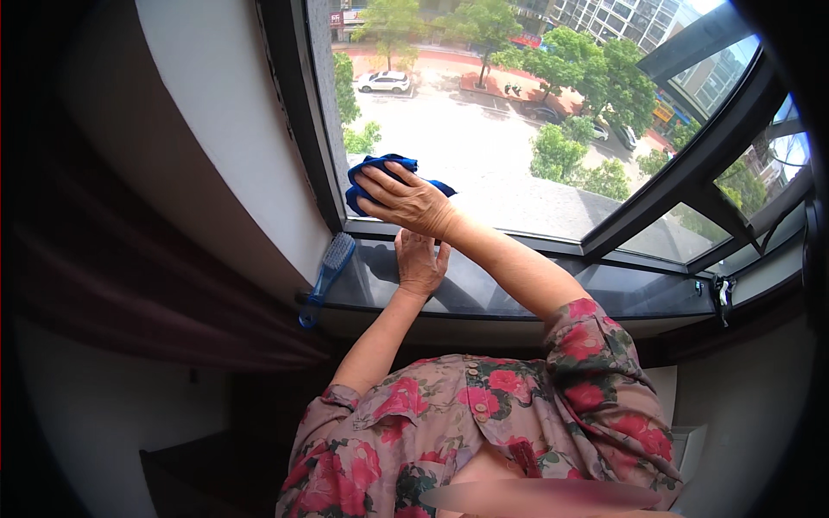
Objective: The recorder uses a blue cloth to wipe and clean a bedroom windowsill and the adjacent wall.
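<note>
Against the lower left of the window pane (pixel 484 173), my right hand (pixel 401 200) presses a bunched blue cloth (pixel 358 200), its fingers spread over it. Below it, my left hand (pixel 420 263) rests at the inner edge of the dark, glossy windowsill (pixel 376 281), by the bottom of the frame. Its thumb stands apart and it holds nothing that I can see; my right hand partly hides its fingertips. To the left of it, a blue-handled scrub brush (pixel 338 252) lies at the end of the sill, its pale bristles facing up.
A dark window frame (pixel 298 95) borders the pane, with a white wall (pixel 211 104) on the left. A dark curtain (pixel 155 268) hangs at the left. Toward the right are an opened window sash (pixel 699 78) and a small black-and-white item (pixel 724 298) at the sill's end. Outside lies a street with trees and cars.
</note>
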The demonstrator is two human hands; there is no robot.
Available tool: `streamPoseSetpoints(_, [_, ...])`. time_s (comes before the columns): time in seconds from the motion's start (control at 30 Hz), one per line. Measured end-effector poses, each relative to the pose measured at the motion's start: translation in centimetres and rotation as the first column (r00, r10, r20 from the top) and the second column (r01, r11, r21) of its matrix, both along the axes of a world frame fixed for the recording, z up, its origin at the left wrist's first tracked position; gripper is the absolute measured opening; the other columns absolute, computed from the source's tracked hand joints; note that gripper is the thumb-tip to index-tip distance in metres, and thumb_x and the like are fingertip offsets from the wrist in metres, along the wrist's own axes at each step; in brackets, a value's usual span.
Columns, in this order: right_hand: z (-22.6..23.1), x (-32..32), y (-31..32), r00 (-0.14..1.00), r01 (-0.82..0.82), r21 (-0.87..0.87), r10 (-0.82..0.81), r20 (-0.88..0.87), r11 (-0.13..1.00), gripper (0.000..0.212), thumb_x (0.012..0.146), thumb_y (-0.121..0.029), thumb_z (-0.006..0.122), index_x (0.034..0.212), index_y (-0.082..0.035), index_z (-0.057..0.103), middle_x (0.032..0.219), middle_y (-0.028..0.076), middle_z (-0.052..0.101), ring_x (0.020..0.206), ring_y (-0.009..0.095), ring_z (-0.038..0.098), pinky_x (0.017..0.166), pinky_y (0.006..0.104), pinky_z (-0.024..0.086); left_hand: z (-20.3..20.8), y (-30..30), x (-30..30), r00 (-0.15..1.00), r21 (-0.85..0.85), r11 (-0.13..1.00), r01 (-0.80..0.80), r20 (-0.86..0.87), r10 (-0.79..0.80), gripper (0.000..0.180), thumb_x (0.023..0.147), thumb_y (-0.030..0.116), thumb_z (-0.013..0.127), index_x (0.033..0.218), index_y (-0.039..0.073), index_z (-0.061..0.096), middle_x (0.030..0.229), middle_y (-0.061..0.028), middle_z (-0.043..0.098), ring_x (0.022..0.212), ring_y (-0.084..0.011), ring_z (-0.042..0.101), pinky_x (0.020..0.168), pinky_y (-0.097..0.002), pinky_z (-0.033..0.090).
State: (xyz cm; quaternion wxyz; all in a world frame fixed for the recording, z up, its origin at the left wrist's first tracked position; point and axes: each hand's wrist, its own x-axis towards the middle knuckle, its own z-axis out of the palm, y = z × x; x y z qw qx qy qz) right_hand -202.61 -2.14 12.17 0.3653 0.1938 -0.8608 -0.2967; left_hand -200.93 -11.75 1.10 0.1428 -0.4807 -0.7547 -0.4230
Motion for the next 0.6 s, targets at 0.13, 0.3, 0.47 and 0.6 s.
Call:
streamPoseSetpoints(0.13, [-2.3,2.9,2.6,0.991,0.062,-0.013,-0.06,0.119,0.998,0.05,0.085,-0.027,0.068,0.13,-0.026,0.048,0.152,0.005,0.044,0.144,0.024,0.038,0.124,0.0455,0.024,0.6,0.3,0.0,0.998,0.04,0.998,0.052,0.014,-0.053,0.042,0.087,0.023,0.069,0.123,0.004,0.057,0.116,-0.0167,0.058,0.114,-0.0369,0.052,0.103,-0.0547,0.036])
streamPoseSetpoints(0.3, [-3.3,6.9,4.8,0.991,0.047,-0.061,-0.039,0.126,0.997,0.042,0.087,-0.029,0.065,0.127,-0.025,0.052,0.148,0.004,0.049,0.141,0.022,0.043,0.124,0.0453,0.023,0.4,0.3,0.1,1.0,0.095,0.995,0.027,0.004,-0.027,0.028,0.085,0.023,0.072,0.105,0.005,0.065,0.1,-0.0148,0.062,0.1,-0.0353,0.057,0.1,-0.0524,0.038])
streamPoseSetpoints(0.47, [-3.7,11.7,7.4,0.989,0.089,-0.058,-0.081,0.128,0.994,0.035,0.09,-0.027,0.062,0.124,-0.024,0.055,0.146,0.004,0.052,0.139,0.021,0.046,0.124,0.0461,0.022,0.7,0.3,0.4,0.997,0.027,1.0,0.014,-0.079,-0.012,0.026,0.087,0.025,0.07,0.102,0.004,0.067,0.103,-0.0139,0.063,0.107,-0.033,0.056,0.105,-0.0531,0.035])
streamPoseSetpoints(0.6, [-3.8,15.8,9.7,0.981,0.127,-0.053,-0.117,0.152,0.991,0.032,0.091,-0.024,0.058,0.124,-0.023,0.056,0.147,0.005,0.053,0.139,0.021,0.046,0.123,0.0466,0.023,1.0,0.2,0.8,0.996,0.038,0.999,-0.009,-0.084,0.013,0.037,0.088,0.027,0.068,0.116,0.003,0.065,0.123,-0.0162,0.058,0.121,-0.0335,0.051,0.109,-0.0521,0.033])
